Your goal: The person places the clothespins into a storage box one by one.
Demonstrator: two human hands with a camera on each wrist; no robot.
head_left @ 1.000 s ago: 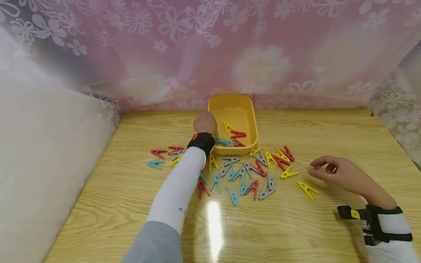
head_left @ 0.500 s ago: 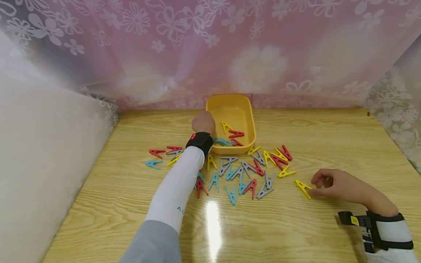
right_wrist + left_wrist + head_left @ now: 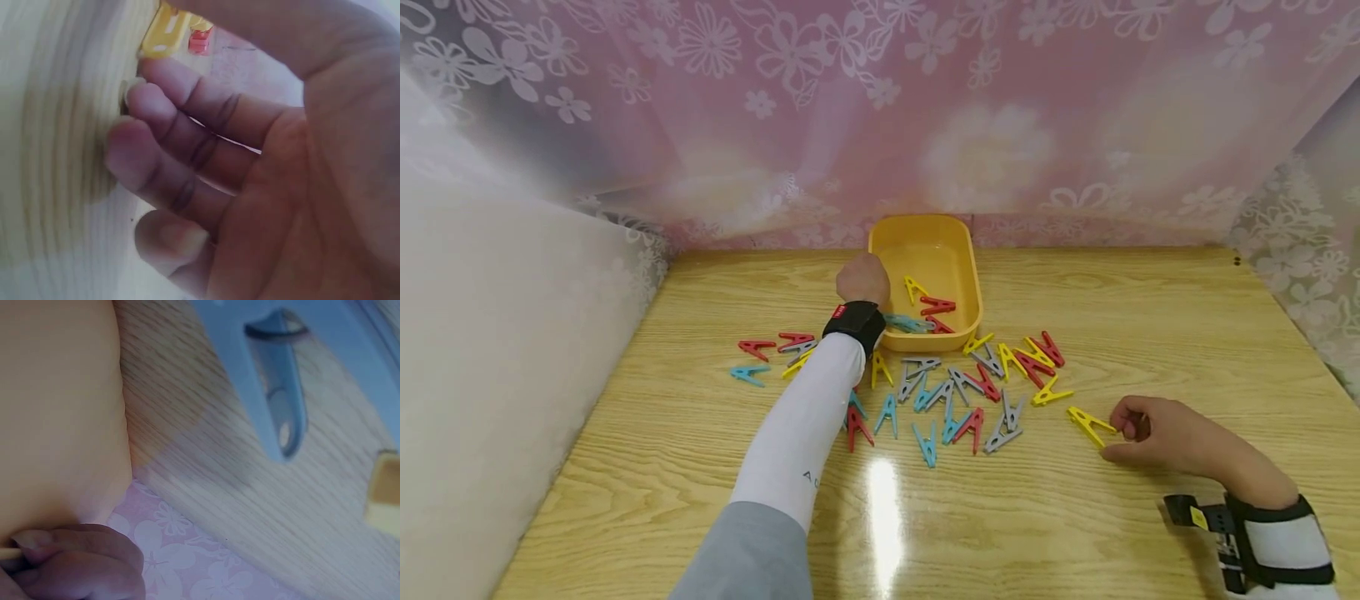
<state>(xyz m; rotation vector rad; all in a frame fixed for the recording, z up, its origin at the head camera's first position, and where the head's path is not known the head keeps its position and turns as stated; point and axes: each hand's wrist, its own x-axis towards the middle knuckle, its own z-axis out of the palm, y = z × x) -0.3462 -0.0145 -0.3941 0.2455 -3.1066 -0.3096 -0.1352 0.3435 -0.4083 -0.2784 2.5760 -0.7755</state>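
My left hand (image 3: 862,280) grips the left rim of a yellow plastic basin (image 3: 972,258); in the left wrist view its curled fingers (image 3: 81,559) pinch that rim beside the basin's outer wall (image 3: 56,412). At the right, my right hand (image 3: 1165,435) pinches the two spread ends of a yellow clothespin (image 3: 1086,425) between thumb and forefinger, low at the tabletop. The right wrist view shows part of this clothespin (image 3: 165,34) at the top, with the other fingers (image 3: 131,147) loosely bent. Inside the basin lie a yellow clothespin (image 3: 913,288), red ones (image 3: 937,306) and blue ones (image 3: 910,323).
Several red, blue, grey and yellow clothespins lie scattered in front of the basin, such as a blue one (image 3: 927,446) and a grey one (image 3: 1002,435). A smaller group with a red clothespin (image 3: 756,348) is left of the left forearm. A floral curtain (image 3: 820,150) hangs behind the wooden table (image 3: 685,467).
My right hand has come down and its thumb and forefinger have closed on the yellow clothespin at the right. The left hand stays on the basin rim.
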